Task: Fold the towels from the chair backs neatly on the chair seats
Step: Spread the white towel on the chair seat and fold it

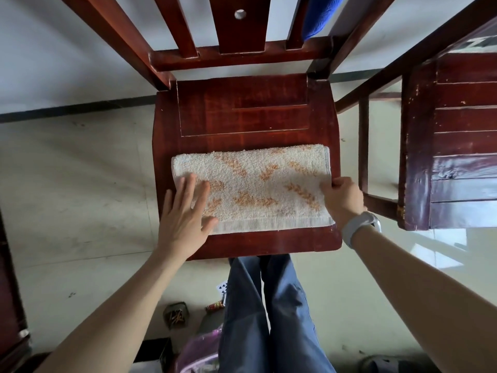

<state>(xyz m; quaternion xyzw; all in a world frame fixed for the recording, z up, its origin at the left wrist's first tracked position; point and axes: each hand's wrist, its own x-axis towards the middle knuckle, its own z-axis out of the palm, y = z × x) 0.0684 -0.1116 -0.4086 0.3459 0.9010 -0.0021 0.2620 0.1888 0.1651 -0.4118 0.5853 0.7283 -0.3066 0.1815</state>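
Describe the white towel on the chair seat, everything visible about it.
The white towel is terry cloth with an orange leaf-like pattern and a plain woven band along its near edge. It lies folded into a flat rectangle on the front half of the red-brown wooden chair seat, long side across the seat. The left hand rests flat on its left end with fingers straight. The right hand grips its right end, where stacked layers show at the edge.

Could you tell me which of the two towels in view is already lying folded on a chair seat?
The white towel with orange patterning, under both hands on the nearer chair's seat. The blue towel hangs over that chair's back.
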